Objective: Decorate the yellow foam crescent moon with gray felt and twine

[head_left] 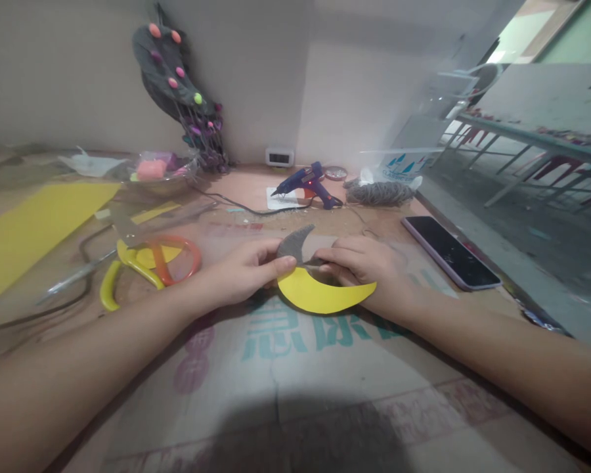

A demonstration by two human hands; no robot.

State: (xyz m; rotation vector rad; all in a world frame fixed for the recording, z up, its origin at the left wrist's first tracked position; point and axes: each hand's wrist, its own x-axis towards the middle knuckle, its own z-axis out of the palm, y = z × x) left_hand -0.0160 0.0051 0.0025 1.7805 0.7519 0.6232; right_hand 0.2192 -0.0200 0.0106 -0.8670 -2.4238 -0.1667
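Observation:
A yellow paper crescent is held over the printed sheet, its upper horn covered in grey yarn. My left hand grips the crescent at its outer curve, thumb on top where grey meets yellow. On the inner side of the curve, my right hand is closed, its fingertips pinching what looks like a strand of the same grey yarn. The lower yellow horn passes in front of that hand. Part of the right fingers is hidden behind it.
Scissors with orange handles and yellow-handled pliers lie left. Behind stand a blue glue gun, a small digital clock and a grey yarn bundle. A phone lies right; a decorated grey crescent hangs on the wall.

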